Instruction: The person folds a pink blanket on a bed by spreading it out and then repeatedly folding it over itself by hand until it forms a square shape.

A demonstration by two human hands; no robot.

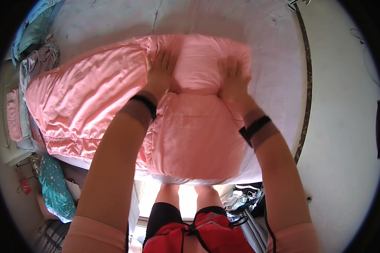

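A pink quilt (194, 135) lies on the bed, with its right part folded over into a thicker, squarish section. My left hand (158, 76) rests on it at the left side of this section, fingers stretched forward. Opposite, my right hand (235, 82) presses on the quilt close to its right edge, palm down, with the fingers extended and slightly blurred. A crease dips across the quilt between my hands. Neither hand grips anything that I can see. Black bands circle both wrists.
The bed's pale sheet (278, 84) spreads beyond the quilt. Blue-green bedding (36, 36) and a crumpled greyish cloth (42, 61) lie at the far left. A teal patterned bundle (55, 189) stands by the bed's near left. Clutter (242, 200) sits beside my legs.
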